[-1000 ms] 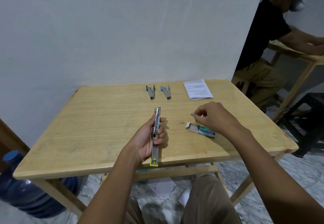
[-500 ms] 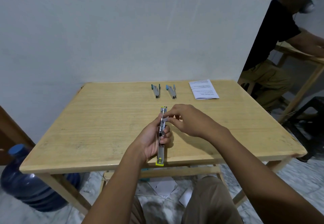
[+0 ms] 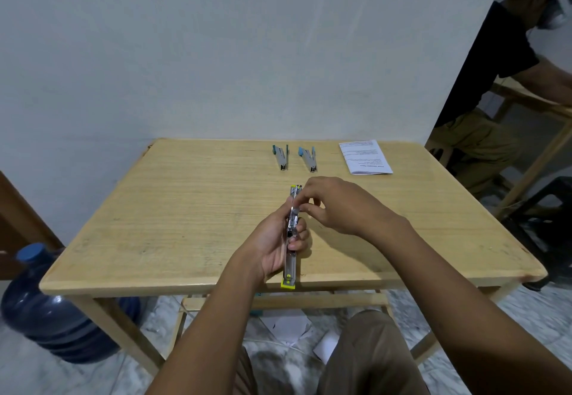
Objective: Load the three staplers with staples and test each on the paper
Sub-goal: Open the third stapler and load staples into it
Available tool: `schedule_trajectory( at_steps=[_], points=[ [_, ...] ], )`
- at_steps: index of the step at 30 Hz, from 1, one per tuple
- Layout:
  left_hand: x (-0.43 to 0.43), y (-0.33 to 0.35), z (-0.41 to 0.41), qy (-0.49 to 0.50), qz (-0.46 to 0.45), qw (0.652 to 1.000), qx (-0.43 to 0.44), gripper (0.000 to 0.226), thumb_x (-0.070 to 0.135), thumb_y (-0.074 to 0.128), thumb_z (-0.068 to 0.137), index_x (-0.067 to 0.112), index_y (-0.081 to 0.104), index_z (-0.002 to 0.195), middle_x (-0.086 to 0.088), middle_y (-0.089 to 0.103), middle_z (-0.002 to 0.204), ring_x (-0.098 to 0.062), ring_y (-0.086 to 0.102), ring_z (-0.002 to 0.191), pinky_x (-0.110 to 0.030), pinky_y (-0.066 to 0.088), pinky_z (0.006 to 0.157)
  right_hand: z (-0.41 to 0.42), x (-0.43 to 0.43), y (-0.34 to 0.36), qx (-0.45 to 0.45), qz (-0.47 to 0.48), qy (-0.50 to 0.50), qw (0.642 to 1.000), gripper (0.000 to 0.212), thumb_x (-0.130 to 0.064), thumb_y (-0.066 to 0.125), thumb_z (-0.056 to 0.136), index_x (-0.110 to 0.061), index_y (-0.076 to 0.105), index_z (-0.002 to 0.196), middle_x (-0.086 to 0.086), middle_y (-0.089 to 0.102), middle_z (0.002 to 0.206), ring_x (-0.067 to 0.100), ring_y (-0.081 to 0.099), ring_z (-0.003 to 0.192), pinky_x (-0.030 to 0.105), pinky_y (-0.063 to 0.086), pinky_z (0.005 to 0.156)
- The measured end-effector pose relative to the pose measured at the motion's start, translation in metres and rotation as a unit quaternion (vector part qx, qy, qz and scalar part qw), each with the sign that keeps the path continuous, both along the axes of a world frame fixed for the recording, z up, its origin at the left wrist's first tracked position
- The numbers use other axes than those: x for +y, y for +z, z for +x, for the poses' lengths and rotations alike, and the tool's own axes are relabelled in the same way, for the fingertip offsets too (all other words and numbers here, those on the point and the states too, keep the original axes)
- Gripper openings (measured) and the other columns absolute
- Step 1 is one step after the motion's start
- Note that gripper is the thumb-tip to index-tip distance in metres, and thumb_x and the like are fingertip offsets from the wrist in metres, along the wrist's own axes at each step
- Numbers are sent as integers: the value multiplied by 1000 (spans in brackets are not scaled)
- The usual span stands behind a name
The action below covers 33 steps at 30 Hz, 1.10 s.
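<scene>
My left hand (image 3: 272, 246) grips a yellow-ended metal stapler (image 3: 290, 266), opened out flat and lying lengthwise over the table's front edge. The fingertips of my right hand (image 3: 337, 206) pinch a small silver staple strip (image 3: 296, 209) against the stapler's open channel. Two blue-tipped staplers (image 3: 281, 157) (image 3: 308, 158) lie side by side at the back of the table. A printed paper (image 3: 365, 156) lies to their right. My right hand and arm hide the staple box.
The wooden table (image 3: 185, 209) stands against a white wall. A blue water bottle (image 3: 52, 311) sits on the floor at the left. Another person (image 3: 489, 85) sits at a second table at the right. Paper scraps lie under the table.
My right hand has moved left from beside the staple box to the stapler, carrying the staple strip, and now covers the box. The left hand kept hold of the stapler.
</scene>
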<state>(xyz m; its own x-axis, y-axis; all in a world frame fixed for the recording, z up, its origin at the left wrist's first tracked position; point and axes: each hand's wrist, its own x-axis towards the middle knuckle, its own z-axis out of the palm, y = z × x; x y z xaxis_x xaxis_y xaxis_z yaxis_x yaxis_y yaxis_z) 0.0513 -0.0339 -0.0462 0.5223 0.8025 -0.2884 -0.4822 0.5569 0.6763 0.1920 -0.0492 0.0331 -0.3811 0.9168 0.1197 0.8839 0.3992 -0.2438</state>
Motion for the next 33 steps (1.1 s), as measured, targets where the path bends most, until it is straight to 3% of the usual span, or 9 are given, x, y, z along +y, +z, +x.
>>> schedule_trajectory(
  at_steps=[4, 10, 15, 24, 33],
  points=[
    [2, -1, 1, -3, 4, 1000, 3, 31, 40, 48, 100, 11, 54, 91, -5, 43, 52, -11, 35, 41, -17, 28, 29, 0, 0, 4, -33, 2, 11, 999, 20, -30, 54, 98, -36, 69, 109, -19, 49, 95, 3, 46, 86, 26, 35, 69],
    [5, -6, -2, -29, -6, 1000, 6, 39, 42, 54, 96, 9, 51, 77, -7, 39, 59, -11, 34, 40, -18, 27, 33, -3, 2, 11, -81, -7, 28, 996, 23, -28, 52, 99, -36, 68, 114, -12, 60, 110, 8, 53, 95, 28, 38, 71],
    [4, -5, -1, -31, 3, 1000, 1, 27, 32, 53, 95, 10, 54, 79, -5, 43, 57, -11, 33, 45, -17, 25, 33, -8, 4, 9, -124, 1, 33, 992, 24, -30, 52, 99, -37, 67, 117, -12, 60, 113, 10, 55, 106, 27, 37, 72],
    [6, -8, -1, -28, -13, 999, -23, 32, 28, 40, 102, 9, 49, 78, -5, 45, 55, -12, 35, 41, -19, 29, 32, -9, 0, -1, -50, 60, -41, 996, 18, -35, 59, 94, -31, 68, 109, -14, 67, 111, 11, 53, 112, 30, 39, 86],
    [6, -7, -2, -15, -18, 999, -29, 34, 29, 39, 103, 8, 54, 80, -5, 44, 57, -11, 36, 43, -18, 30, 32, -12, 2, -16, 53, 37, -105, 992, 14, -37, 65, 90, -34, 70, 102, -12, 60, 108, 9, 50, 107, 32, 43, 76]
  ],
)
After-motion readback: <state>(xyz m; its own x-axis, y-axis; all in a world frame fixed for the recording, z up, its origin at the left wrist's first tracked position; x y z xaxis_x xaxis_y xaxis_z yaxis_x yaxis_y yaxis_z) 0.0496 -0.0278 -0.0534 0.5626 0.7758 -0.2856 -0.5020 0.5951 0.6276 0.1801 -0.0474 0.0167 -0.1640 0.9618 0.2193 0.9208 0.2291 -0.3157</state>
